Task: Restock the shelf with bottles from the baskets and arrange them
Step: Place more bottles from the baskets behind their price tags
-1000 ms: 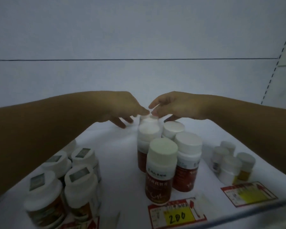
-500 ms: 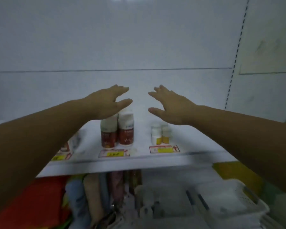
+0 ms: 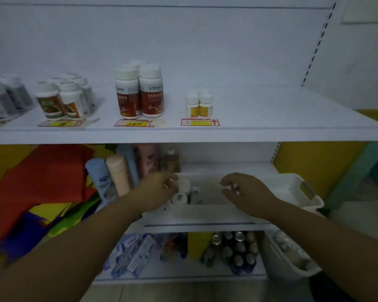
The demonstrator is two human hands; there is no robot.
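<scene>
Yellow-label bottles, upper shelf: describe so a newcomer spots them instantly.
Find the white upper shelf. The yellow-label bottles are the rightmost group on it, behind a red-bordered price tag. They are the smallest there; the neighbouring red-brown-labelled bottles stand much taller.

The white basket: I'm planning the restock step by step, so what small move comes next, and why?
Probably lower the left hand onto the white-capped bottle in the basket and grip it: it and the right hand hover over the basket holding nothing, the bottle lies nearest the left, and the top shelf has bare space.
</scene>
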